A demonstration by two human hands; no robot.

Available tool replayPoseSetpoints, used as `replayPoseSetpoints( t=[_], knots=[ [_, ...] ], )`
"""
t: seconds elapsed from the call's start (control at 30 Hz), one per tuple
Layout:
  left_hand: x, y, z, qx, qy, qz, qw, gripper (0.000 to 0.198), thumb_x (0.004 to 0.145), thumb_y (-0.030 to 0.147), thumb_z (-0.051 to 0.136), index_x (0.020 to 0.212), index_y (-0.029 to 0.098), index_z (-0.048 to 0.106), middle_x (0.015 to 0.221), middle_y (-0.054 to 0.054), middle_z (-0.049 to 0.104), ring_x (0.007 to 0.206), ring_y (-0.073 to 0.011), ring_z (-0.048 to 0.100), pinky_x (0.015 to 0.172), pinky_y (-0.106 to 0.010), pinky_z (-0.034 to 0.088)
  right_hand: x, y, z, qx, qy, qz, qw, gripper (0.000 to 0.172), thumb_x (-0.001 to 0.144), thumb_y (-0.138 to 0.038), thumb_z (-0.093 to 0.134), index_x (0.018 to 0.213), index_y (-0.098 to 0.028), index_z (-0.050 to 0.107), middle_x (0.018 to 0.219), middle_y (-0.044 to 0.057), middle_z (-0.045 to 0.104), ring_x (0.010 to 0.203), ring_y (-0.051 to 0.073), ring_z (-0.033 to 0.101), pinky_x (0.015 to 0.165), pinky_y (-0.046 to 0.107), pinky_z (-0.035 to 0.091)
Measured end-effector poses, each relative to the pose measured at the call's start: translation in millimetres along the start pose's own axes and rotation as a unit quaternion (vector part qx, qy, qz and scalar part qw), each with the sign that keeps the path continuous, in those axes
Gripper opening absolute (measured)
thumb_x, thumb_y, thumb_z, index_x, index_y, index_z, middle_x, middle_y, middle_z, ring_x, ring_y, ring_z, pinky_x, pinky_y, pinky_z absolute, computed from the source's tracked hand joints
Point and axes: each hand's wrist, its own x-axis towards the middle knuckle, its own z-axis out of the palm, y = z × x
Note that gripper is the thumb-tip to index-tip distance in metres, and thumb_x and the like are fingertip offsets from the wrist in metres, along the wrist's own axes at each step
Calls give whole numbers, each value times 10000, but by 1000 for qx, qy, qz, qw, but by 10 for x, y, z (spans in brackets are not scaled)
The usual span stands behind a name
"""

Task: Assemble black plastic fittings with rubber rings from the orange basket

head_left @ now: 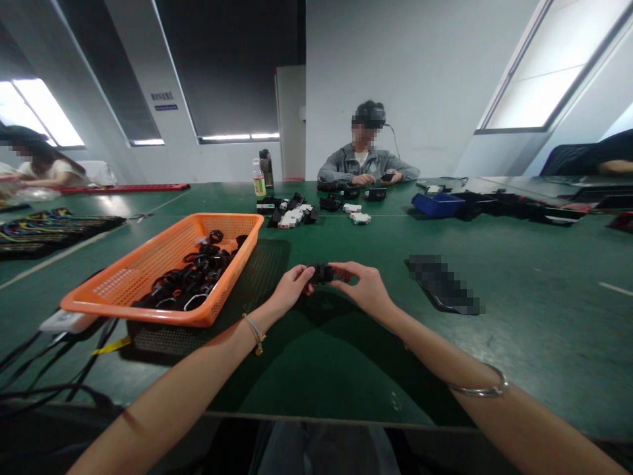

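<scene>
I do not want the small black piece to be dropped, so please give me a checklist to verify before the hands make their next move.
1. Grip: the left hand and the right hand pinch the black part from opposite sides. Ok.
2. State of the part: it is too small and dark to judge. Cannot tell.
3. Supply: the orange basket stands beside the left hand and holds more black pieces. Ok.
4. Cables: they lie at the near left edge, apart from both hands. Ok.
5. Other people: the person across the green table keeps both hands at the far side. Ok.
</scene>
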Motion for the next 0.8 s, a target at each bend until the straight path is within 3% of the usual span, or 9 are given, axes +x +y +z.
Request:
replayPoseSetpoints(
  t=[0.5,0.8],
  knots=[
    [-2,6,1,-10,-7,0,1000,350,692,495,585,721,159,490,545,51,496,501,-80,485,522,-215,381,7,-27,-12,-3,-16,24,1000,267,670,-213,664,935,-192,689,766,24,708,647,157,620,634,300,515],
    [3,-6,-3,11,-4,-3,1000,365,699,516,569,711,160,489,536,46,498,499,-81,479,529,-220,371,18,-54,-31,-10,-28,12,999,301,646,-166,672,947,-173,668,881,55,702,736,166,629,650,290,513]
  ],
)
